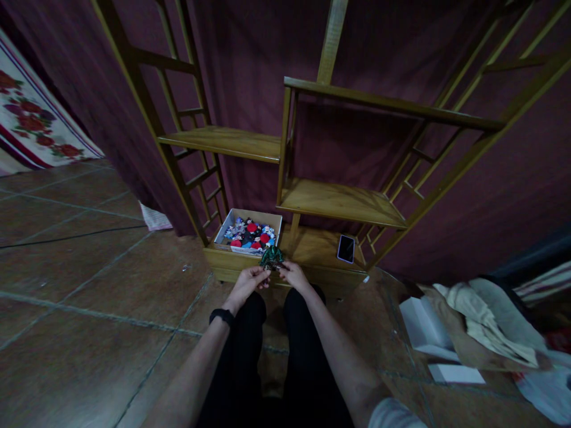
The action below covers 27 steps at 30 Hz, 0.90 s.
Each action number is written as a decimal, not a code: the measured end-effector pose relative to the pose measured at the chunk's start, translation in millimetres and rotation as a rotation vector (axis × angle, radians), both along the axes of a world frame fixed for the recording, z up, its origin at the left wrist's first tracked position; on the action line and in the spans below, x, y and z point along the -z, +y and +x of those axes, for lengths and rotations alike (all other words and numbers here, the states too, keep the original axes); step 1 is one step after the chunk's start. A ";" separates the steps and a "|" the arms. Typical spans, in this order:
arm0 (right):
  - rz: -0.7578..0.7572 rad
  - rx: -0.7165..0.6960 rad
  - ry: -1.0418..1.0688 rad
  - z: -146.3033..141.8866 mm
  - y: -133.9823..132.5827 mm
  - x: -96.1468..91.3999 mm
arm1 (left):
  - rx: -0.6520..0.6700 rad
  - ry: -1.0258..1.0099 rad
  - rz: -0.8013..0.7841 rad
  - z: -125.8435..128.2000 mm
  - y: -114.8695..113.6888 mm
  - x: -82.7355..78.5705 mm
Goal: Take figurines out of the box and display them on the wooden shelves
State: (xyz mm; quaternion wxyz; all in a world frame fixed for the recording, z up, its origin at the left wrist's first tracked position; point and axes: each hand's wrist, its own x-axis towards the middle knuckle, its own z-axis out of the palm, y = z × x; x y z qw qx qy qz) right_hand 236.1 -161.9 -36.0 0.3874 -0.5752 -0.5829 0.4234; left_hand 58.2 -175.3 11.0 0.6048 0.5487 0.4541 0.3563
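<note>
A small dark green figurine with a brownish lower part is held between my two hands, just in front of the shelf's bottom board. My left hand, with a black band on the wrist, pinches its lower left side. On the lower right side, the fingers of my right hand are closed on it. Right behind the figurine stands an open cardboard box holding many small colourful figures in red, white, blue and black. Fine details of the figurine are too small to make out.
The wooden shelf unit rises ahead, with boards at several heights. A phone lies on its bottom board. At right on the tiled floor are a white box, a white lid-like piece and crumpled cloth. A cable runs along the left.
</note>
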 end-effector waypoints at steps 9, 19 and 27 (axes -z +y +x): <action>-0.053 0.037 0.053 0.9 -0.8 -2.1 | -0.021 0.002 0.007 2.6 -1.5 2.0; 0.010 0.025 -0.041 1.3 -6.5 -12.2 | -0.020 0.022 0.014 4.4 -0.4 6.7; 0.020 0.021 -0.051 0.0 -6.5 -11.2 | -0.018 -0.007 0.012 5.4 1.3 10.1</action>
